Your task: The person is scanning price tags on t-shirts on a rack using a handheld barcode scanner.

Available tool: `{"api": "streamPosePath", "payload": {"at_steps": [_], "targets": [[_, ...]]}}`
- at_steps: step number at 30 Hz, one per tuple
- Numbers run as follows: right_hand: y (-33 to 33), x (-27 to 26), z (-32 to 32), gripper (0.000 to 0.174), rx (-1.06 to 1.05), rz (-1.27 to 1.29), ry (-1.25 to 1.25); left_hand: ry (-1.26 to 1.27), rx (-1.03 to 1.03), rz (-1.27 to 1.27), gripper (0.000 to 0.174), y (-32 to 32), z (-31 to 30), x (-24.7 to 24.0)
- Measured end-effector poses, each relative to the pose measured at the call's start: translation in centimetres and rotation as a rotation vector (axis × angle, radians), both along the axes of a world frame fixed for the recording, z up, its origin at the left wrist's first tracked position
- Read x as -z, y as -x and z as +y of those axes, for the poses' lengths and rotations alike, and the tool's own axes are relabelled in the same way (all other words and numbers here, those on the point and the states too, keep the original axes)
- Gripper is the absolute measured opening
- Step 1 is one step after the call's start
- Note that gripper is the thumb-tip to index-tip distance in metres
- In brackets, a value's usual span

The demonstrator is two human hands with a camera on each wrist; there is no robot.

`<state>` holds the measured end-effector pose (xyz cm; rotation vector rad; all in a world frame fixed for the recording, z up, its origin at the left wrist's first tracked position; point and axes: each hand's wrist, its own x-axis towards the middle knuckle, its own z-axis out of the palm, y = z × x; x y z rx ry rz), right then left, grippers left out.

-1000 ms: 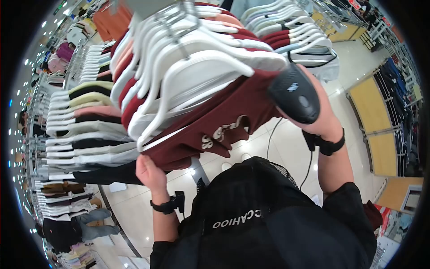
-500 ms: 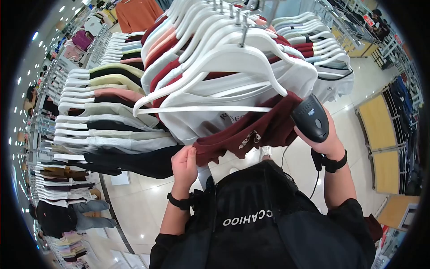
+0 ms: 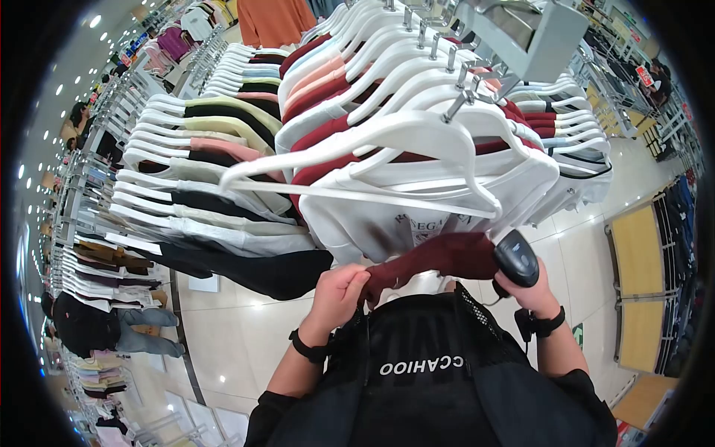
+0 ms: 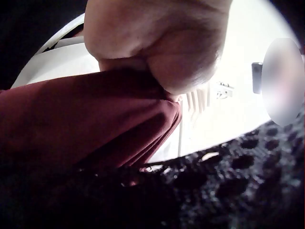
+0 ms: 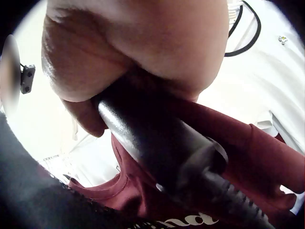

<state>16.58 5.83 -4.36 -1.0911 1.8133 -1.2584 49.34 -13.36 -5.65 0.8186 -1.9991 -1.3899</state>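
A maroon shirt [image 3: 447,255] with pale lettering is stretched between my two hands, below the front white hanger [image 3: 372,197]. My left hand [image 3: 337,296] pinches it at one end; in the left wrist view the cloth [image 4: 95,114] drapes from the curled fingers. My right hand [image 3: 532,294] grips a black corded barcode scanner [image 3: 516,259] and holds the other end of the shirt. In the right wrist view the scanner's glossy handle [image 5: 143,129] and ribbed cord end lie over the maroon fabric [image 5: 267,148]. Most of the lettering is folded out of sight in the head view.
White shirts with print [image 3: 417,212] hang right behind the maroon one, on a rail with a grey metal end [image 3: 555,45]. Packed racks of tops [image 3: 216,194] line the left. Low wooden shelving [image 3: 637,257] stands at the right. A person in jeans [image 3: 145,331] is further left.
Both hands have drawn the maroon shirt down toward my body, away from the hanger, and its lettering has folded from view. The front hanger now hangs tilted. My head view has shifted.
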Motion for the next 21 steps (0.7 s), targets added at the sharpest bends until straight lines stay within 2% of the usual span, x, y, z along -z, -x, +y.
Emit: {"api": "streamPosePath", "payload": {"at_steps": [3, 6, 10, 11, 13, 15, 16, 17, 19, 20, 21], "targets": [[-0.1, -0.3, 0.2, 0.026, -0.134, -0.129, -0.123, -0.074, 0.037, -0.004, 0.020, 0.2, 0.2, -1.5], [-0.5, -0.3, -0.1, 0.030, -0.266, -0.087, -0.204, -0.086, 0.053, -0.048, 0.020, 0.1, 0.4, -1.7], [-3.3, -1.5, -2.9, 0.044, -0.486, -0.061, -0.033, -0.171, 0.053, -0.060, 0.022, 0.7, 0.8, -1.6], [-4.1, -1.9, -3.9, 0.048, -0.575, -0.046, 0.024, -0.143, 0.079, -0.084, 0.014, 1.0, 0.7, -1.5], [-5.7, -2.9, -6.1, 0.053, -0.626, -0.027, 0.113, -0.116, 0.105, -0.107, 0.011, 1.5, 0.9, -1.0], [-7.2, -3.5, -7.7, 0.054, -0.678, -0.057, 0.257, -0.285, 0.151, 0.124, 0.035, 2.1, 1.4, -0.7], [-7.9, -3.5, -8.2, 0.052, -0.674, -0.083, 0.265, -0.206, 0.178, 0.172, 0.060, 2.4, 1.6, -1.3], [-8.4, -3.6, -8.5, 0.052, -0.673, -0.086, 0.266, -0.206, 0.179, 0.168, 0.060, 2.7, 1.7, -2.3], [-9.4, -4.0, -9.1, 0.050, -0.754, -0.027, 0.411, -0.013, 0.174, 0.018, 0.055, 2.9, 2.1, -3.6], [-10.1, -4.5, -9.1, 0.047, -0.731, -0.081, 0.418, 0.067, 0.199, 0.029, 0.046, 2.6, 1.8, -2.8], [-10.2, -4.4, -9.2, 0.047, -0.739, -0.083, 0.416, 0.066, 0.191, 0.029, 0.046, 2.1, 1.8, -2.3]]}}
